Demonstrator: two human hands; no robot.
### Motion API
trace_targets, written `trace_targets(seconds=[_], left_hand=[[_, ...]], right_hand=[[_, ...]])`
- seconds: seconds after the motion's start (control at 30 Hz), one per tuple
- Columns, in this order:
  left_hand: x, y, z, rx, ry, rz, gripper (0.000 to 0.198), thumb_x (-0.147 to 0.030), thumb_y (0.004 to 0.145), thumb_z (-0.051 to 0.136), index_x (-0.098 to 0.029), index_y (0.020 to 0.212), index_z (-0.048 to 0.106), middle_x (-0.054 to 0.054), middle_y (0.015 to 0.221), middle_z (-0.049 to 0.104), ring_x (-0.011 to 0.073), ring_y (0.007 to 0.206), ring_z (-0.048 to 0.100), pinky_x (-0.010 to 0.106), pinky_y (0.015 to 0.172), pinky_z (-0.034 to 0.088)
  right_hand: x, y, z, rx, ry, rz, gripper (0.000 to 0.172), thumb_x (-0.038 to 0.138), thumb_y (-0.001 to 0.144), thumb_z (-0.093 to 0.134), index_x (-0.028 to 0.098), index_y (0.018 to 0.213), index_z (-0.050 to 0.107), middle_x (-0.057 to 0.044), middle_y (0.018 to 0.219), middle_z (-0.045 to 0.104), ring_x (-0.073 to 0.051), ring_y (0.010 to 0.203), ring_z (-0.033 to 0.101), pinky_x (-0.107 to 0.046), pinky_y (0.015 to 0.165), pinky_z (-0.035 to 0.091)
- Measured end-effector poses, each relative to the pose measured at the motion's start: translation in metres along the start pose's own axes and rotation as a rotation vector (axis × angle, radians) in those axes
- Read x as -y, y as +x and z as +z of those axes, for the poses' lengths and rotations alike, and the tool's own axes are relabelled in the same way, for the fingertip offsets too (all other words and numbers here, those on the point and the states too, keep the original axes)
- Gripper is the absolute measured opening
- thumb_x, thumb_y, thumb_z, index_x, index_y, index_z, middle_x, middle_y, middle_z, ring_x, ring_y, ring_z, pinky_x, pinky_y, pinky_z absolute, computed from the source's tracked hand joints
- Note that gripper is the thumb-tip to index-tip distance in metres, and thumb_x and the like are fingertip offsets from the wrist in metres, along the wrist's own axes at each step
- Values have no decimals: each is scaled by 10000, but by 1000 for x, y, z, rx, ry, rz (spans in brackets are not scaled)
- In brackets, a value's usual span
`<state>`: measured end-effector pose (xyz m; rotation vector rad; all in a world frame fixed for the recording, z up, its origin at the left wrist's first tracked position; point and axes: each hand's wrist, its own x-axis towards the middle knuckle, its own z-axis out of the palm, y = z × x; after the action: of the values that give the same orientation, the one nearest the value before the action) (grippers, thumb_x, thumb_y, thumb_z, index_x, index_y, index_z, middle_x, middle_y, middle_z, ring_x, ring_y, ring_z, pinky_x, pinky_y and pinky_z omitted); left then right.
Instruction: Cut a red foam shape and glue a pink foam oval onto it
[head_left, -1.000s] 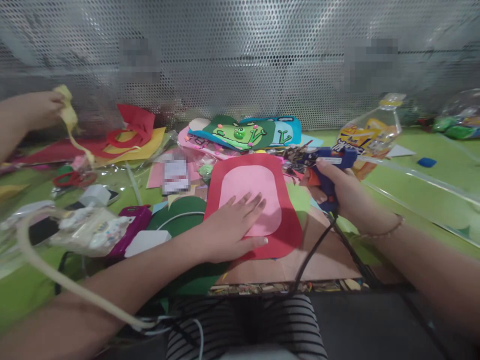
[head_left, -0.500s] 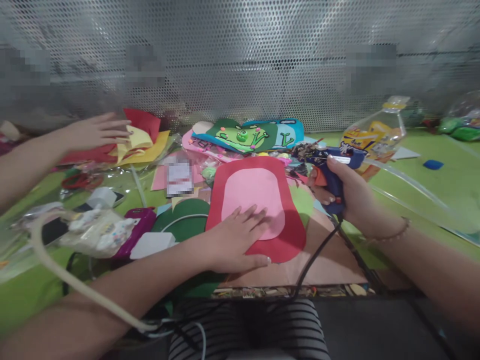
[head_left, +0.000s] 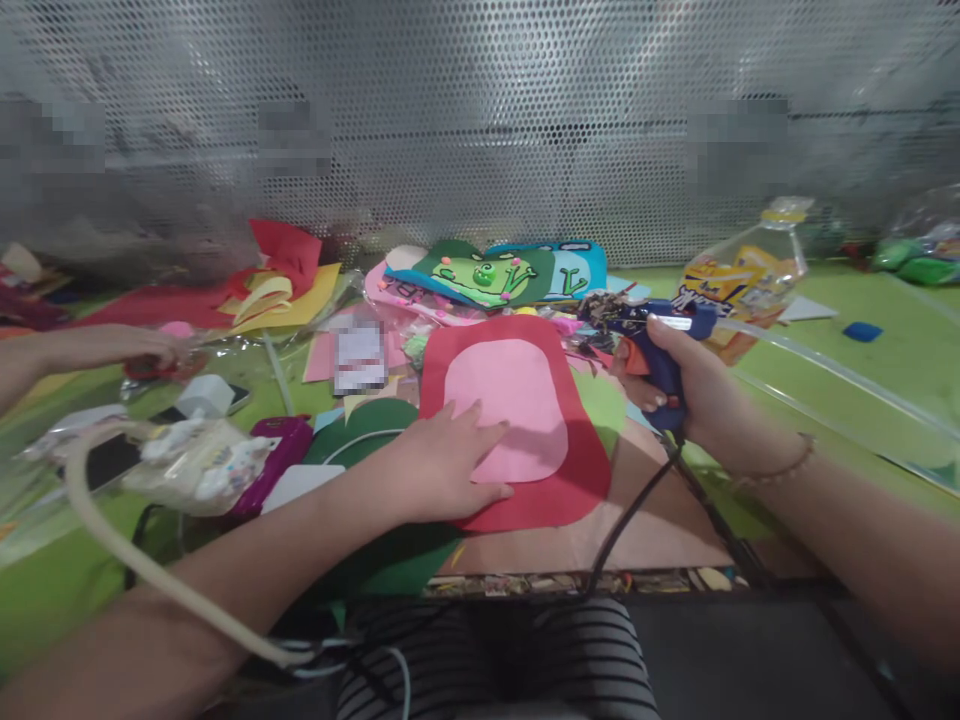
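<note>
My left hand (head_left: 450,455) lies flat with fingers spread across the left part of a pink rounded sheet (head_left: 525,400), which rests on a larger red rounded sheet (head_left: 585,470). In my right hand (head_left: 697,380) is a dark blue hot glue gun (head_left: 664,350) with an orange trigger. A clear glue stick (head_left: 757,333) sticks out of its back, and its messy, clotted nozzle points left, over the far right side of the red sheet. From the handle a black cord (head_left: 637,515) runs down towards my lap.
Behind lie decorated blue and green cut-outs (head_left: 487,275). A plastic bottle (head_left: 750,270) stands at right. At left, another person's hand (head_left: 154,350) is at red-handled scissors (head_left: 142,368), near a white charger (head_left: 206,397) and a purple case (head_left: 281,450). Cardboard (head_left: 652,520) lies beneath the sheets.
My left hand has slid left on the pink sheet. The other person's hand has moved down from the yellow and red sheets to the scissors. My right hand has barely shifted.
</note>
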<state>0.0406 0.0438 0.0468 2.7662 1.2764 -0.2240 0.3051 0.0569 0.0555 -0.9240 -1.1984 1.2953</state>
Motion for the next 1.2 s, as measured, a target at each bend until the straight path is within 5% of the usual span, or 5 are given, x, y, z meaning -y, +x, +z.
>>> trace_targets(seconds=[0.2,0.47,0.7,0.93,1.2], left_hand=[[10,2,-1,-66,23,88,543,-550,881,389,-238,1322,436,136,1327,485,310,1192,471,418,912,407],[1,7,-7,-108,192,227,338,-466,904,431,-200,1023,603,72,898,633,209,740,621,280,592,443],[0,3,-9,-127,194,299,192,-236,854,449,-174,972,587,81,897,640,214,770,617,314,663,461],[5,6,-9,-120,185,261,224,-11,763,467,-155,882,590,51,826,638,181,713,612,266,573,429],[4,7,-6,-201,174,291,160,-78,852,474,-144,766,593,44,709,622,168,667,598,264,609,429]], right_hand=[[1,-1,2,0,-11,4,362,421,850,496,131,670,617,13,440,499,-30,305,363,-169,315,203],[3,-4,7,-34,-26,-1,356,381,861,489,139,630,611,6,473,513,-23,318,373,-168,320,198],[3,-3,5,-45,-33,36,370,412,845,497,132,637,621,19,432,476,-18,312,371,-149,327,208],[1,-2,4,-31,-36,43,382,440,824,516,126,639,628,17,434,486,-18,309,369,-143,317,207],[4,-5,6,1,-70,12,357,439,797,549,133,632,631,20,408,469,-26,304,352,-158,316,205]])
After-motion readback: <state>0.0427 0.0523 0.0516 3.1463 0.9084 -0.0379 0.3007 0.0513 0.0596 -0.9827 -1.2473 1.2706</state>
